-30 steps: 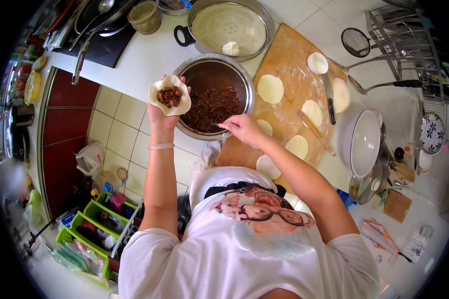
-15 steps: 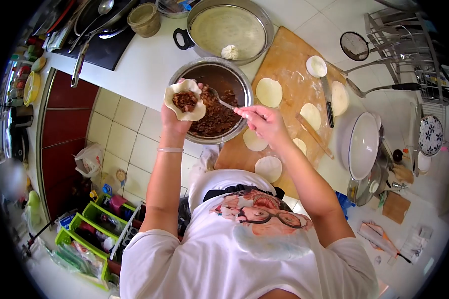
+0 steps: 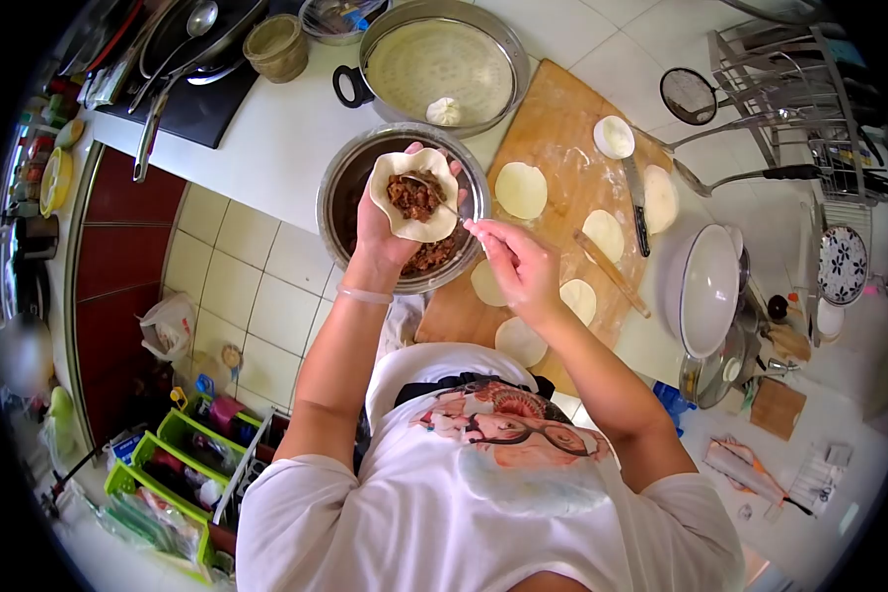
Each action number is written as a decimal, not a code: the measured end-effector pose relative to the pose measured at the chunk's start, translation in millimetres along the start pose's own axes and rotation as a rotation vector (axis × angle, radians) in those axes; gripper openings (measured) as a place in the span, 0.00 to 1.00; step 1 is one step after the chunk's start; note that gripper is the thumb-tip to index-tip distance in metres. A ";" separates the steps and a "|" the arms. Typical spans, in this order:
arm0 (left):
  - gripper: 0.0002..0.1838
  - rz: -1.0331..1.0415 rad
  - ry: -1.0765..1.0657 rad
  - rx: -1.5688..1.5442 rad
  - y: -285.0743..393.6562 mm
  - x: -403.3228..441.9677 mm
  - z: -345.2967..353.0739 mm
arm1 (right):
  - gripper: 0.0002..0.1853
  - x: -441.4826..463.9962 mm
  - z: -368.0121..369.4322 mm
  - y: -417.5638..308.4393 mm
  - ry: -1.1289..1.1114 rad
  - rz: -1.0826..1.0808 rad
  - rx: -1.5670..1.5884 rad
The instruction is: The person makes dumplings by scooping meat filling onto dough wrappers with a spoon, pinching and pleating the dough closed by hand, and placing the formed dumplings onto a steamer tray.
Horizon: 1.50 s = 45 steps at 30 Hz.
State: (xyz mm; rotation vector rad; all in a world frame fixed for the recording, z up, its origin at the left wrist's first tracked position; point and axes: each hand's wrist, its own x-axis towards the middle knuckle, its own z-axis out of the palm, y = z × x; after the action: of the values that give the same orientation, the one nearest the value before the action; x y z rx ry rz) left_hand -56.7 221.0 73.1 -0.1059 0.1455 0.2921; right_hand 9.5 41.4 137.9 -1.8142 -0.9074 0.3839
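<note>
My left hand (image 3: 379, 240) is cupped under a round dough wrapper (image 3: 429, 230) with a wavy edge, holding it over a metal bowl (image 3: 328, 209). Brown chopped filling (image 3: 410, 201) sits in the middle of the wrapper. Pinched in my right hand (image 3: 521, 266) is the handle of a metal spoon (image 3: 450, 209), its head resting in that filling. More dark filling (image 3: 429, 259) shows in the bowl below, partly covered by my hand and the wrapper. Flat dough rounds (image 3: 521, 190) lie on a floured wooden board (image 3: 562, 123) to the right.
A metal steamer pan (image 3: 516, 59) behind the bowl holds one pleated bun (image 3: 444, 111). A knife (image 3: 638, 212), a rolling pin (image 3: 612, 271) and a small bowl of flour (image 3: 614, 137) are on the board. A large white bowl (image 3: 710, 291) stands to the right.
My left hand has moved right with the wrapper, now over the bowl's middle. The spoon has gone from the bowl to the filling in the wrapper.
</note>
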 end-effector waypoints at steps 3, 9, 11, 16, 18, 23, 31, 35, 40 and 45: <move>0.21 -0.003 -0.031 0.012 -0.7 0.5 2.6 | 0.09 -0.3 -5.2 -16.7 0.005 0.190 0.083; 0.20 0.059 0.039 0.095 0.6 -3.8 6.3 | 0.10 1.5 -1.0 1.3 0.062 0.243 0.341; 0.18 0.057 -0.006 0.047 3.6 0.4 -5.3 | 0.10 -0.6 -3.7 -3.9 0.025 0.319 0.399; 0.16 0.074 0.063 0.059 1.9 -4.8 4.8 | 0.09 -2.4 -4.5 -8.7 -0.095 0.550 0.347; 0.16 0.139 0.062 0.078 11.6 -3.8 -15.9 | 0.08 -8.1 -4.7 -10.3 0.076 0.441 0.581; 0.17 0.260 0.325 0.089 32.8 -10.1 -40.9 | 0.05 -20.7 4.3 50.6 -0.042 0.329 -0.094; 0.17 -0.133 0.146 0.134 11.5 -29.1 -7.9 | 0.11 17.7 12.1 18.3 -0.351 0.014 -0.654; 0.21 -0.317 0.175 0.162 -8.1 -42.1 -15.8 | 0.13 50.5 -5.8 -2.8 -0.214 -0.188 -0.379; 0.21 -0.317 0.198 0.206 -30.3 -40.5 -9.0 | 0.08 44.3 -6.1 15.3 -0.313 -0.146 -0.289; 0.18 -0.389 0.199 0.160 -35.5 -35.5 -20.6 | 0.06 36.2 -9.8 14.2 -0.289 -0.185 -0.259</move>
State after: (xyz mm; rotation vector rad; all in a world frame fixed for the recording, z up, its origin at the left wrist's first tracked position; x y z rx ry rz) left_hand -82.5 174.7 61.3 -0.0028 0.3402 -0.1192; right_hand 45.5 58.8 134.7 -1.9168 -1.3687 0.4335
